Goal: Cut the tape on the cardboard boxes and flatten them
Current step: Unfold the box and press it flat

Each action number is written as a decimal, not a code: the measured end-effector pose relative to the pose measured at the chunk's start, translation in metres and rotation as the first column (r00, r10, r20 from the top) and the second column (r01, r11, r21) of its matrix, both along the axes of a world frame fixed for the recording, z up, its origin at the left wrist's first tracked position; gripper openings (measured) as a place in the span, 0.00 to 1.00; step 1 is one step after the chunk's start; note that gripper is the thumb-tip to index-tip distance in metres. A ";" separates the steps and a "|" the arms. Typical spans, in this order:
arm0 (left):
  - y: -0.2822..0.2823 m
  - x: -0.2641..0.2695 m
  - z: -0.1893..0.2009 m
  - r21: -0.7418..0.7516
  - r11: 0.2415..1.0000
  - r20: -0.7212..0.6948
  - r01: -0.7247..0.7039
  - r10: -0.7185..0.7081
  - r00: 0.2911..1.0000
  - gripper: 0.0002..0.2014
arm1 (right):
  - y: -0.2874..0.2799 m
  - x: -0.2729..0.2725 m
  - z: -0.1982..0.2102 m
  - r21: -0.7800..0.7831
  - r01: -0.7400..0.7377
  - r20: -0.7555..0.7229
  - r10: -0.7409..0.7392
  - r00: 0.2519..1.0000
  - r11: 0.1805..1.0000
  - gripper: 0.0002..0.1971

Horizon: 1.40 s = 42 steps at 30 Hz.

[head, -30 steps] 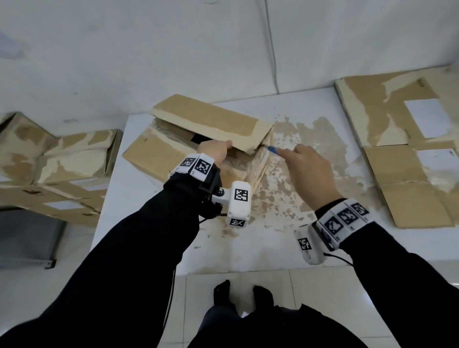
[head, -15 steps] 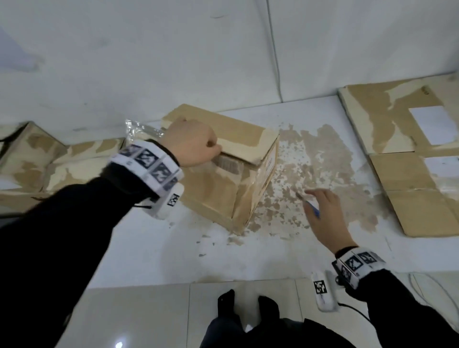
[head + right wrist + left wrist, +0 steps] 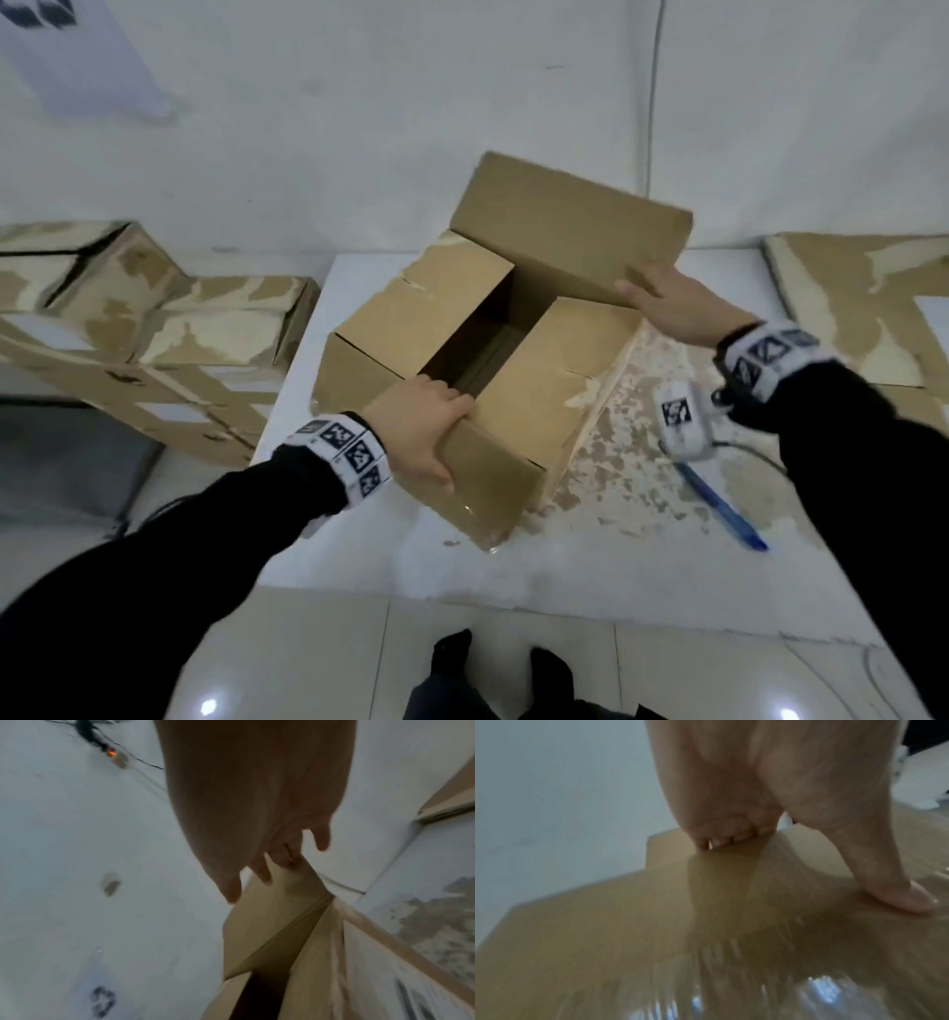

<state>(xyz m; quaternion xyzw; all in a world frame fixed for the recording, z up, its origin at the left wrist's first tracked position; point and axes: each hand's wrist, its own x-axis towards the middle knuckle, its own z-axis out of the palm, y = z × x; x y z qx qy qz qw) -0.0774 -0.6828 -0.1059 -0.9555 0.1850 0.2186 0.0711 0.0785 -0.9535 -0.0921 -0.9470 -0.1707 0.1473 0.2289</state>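
Left hand [image 3: 421,426] grips the box [image 3: 513,411] rim, fingertips hidden inside — right hand [image 3: 683,308], fingers straight, touches a raised flap [image 3: 570,226].

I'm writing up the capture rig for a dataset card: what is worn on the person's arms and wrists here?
Both arms are in long black sleeves. The left hand and right hand are bare. Each wrist carries a white band printed with square black-and-white markers. A small white camera pod bearing another marker hangs under the right wrist, with a thin dark cable trailing from it.
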 end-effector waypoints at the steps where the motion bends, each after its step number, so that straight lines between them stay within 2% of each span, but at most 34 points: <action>1: -0.001 0.004 -0.004 -0.008 1.000 0.018 -0.015 0.015 1.000 0.35 | 0.001 0.012 -0.001 -0.077 0.001 -0.116 -0.010 0.993 0.997 0.29; 2: -0.003 0.007 -0.008 -0.008 1.000 0.037 -0.024 0.024 0.999 0.34 | 0.005 0.018 -0.001 -0.156 0.007 -0.190 -0.037 0.981 0.988 0.30; 3: -0.005 0.009 -0.013 -0.008 1.000 0.059 -0.026 0.026 0.998 0.33 | 0.009 0.021 -0.003 -0.219 0.013 -0.192 -0.056 0.980 0.976 0.30; 5: -0.008 0.011 -0.020 -0.020 0.999 0.105 -0.027 0.029 0.994 0.31 | 0.038 0.014 -0.006 -0.262 0.030 -0.062 -0.048 0.997 0.965 0.28; 6: -0.009 0.012 -0.024 -0.030 0.999 0.122 -0.026 0.030 0.992 0.32 | 0.060 0.003 -0.005 -0.267 -0.021 -0.013 0.018 1.000 0.963 0.26; 7: -0.010 0.013 -0.025 -0.038 0.999 0.136 -0.024 0.029 0.990 0.32 | 0.086 -0.010 -0.005 -0.287 -0.127 -0.023 0.125 0.992 0.949 0.26; 9: -0.011 0.015 -0.027 -0.041 0.999 0.157 0.002 0.004 0.988 0.37 | 0.127 -0.033 -0.006 -0.372 -0.367 -0.222 0.302 0.927 0.852 0.28; 10: -0.010 0.016 -0.028 -0.046 0.999 0.169 0.016 -0.008 0.986 0.41 | 0.136 -0.040 -0.006 -0.421 -0.441 -0.326 0.321 0.889 0.793 0.29; 11: -0.009 0.016 -0.027 -0.068 0.997 0.185 0.022 -0.009 0.983 0.45 | 0.137 -0.043 -0.001 -0.449 -0.458 -0.343 0.326 0.881 0.767 0.29; 13: -0.002 0.013 -0.028 -0.169 0.985 0.214 0.009 0.027 0.977 0.52 | 0.120 -0.050 0.022 -0.444 -0.374 -0.221 0.305 0.926 0.814 0.25; 15: 0.006 0.013 -0.029 -0.238 0.971 0.201 0.020 0.029 0.979 0.58 | 0.092 -0.064 0.052 -0.397 -0.235 0.046 0.275 0.960 0.887 0.20; 16: 0.010 0.014 -0.028 -0.239 0.970 0.187 0.046 0.000 0.982 0.58 | 0.077 -0.078 0.070 -0.352 -0.172 0.137 0.233 0.963 0.920 0.19; 18: 0.018 0.014 -0.021 -0.170 0.976 0.224 0.134 -0.094 0.970 0.52 | 0.048 -0.111 0.095 -0.348 -0.035 0.206 0.113 0.972 0.937 0.19; 19: 0.022 0.014 -0.014 -0.113 0.976 0.273 0.188 -0.152 0.950 0.50 | 0.034 -0.125 0.100 -0.374 0.025 0.197 0.053 0.979 0.927 0.21; 21: 0.028 0.015 0.004 -0.008 0.965 0.371 0.263 -0.242 0.897 0.49 | 0.010 -0.142 0.097 -0.424 0.143 0.076 -0.122 0.990 0.894 0.25; 23: 0.039 0.020 0.023 0.064 0.971 0.462 0.229 -0.232 0.856 0.41 | 0.002 -0.146 0.075 -0.463 0.233 -0.093 -0.308 0.947 0.855 0.32; 25: 0.060 0.032 0.043 0.123 0.990 0.503 0.066 -0.120 0.856 0.35 | 0.010 -0.143 0.043 -0.357 0.369 -0.288 -0.477 0.830 0.858 0.44; 26: 0.075 0.041 0.051 0.153 0.987 0.489 -0.046 -0.035 0.872 0.35 | 0.020 -0.142 0.027 -0.253 0.482 -0.373 -0.544 0.751 0.839 0.46; 28: 0.106 0.060 0.059 0.178 0.959 0.395 -0.221 0.137 0.909 0.38 | 0.041 -0.135 -0.004 -0.101 0.658 -0.459 -0.622 0.634 0.746 0.48; 29: 0.121 0.069 0.057 0.145 0.951 0.313 -0.274 0.219 0.924 0.39 | 0.049 -0.133 -0.017 -0.069 0.690 -0.476 -0.632 0.612 0.720 0.49; 30: 0.134 0.077 0.050 0.084 0.945 0.208 -0.316 0.293 0.933 0.38 | 0.055 -0.131 -0.031 -0.040 0.706 -0.479 -0.633 0.608 0.708 0.47; 31: 0.144 0.082 0.043 0.027 0.940 0.087 -0.341 0.338 0.937 0.37 | 0.058 -0.129 -0.041 0.001 0.714 -0.465 -0.632 0.620 0.700 0.41; 33: 0.150 0.084 0.030 -0.033 0.927 -0.143 -0.374 0.366 0.920 0.36 | 0.060 -0.129 -0.050 0.147 0.742 -0.482 -0.608 0.631 0.654 0.25; 34: 0.150 0.084 0.025 -0.043 0.924 -0.205 -0.381 0.365 0.908 0.36 | 0.059 -0.130 -0.050 0.221 0.756 -0.501 -0.594 0.630 0.616 0.21; 36: 0.145 0.090 0.024 -0.043 0.925 -0.204 -0.378 0.363 0.909 0.36 | 0.058 -0.133 -0.045 0.330 0.773 -0.440 -0.636 0.633 0.541 0.18; 39: 0.122 0.101 0.054 -0.101 0.937 -0.091 -0.335 0.326 0.941 0.38 | 0.062 -0.145 -0.036 0.433 0.744 -0.243 -0.729 0.640 0.509 0.29; 41: 0.096 0.102 0.085 -0.271 0.930 0.038 -0.250 0.270 0.962 0.38 | 0.075 -0.155 -0.039 0.505 0.719 -0.122 -0.784 0.608 0.478 0.36; 42: 0.080 0.099 0.099 -0.397 0.902 0.117 -0.168 0.231 0.966 0.38 | 0.085 -0.159 -0.043 0.557 0.696 -0.073 -0.809 0.583 0.452 0.38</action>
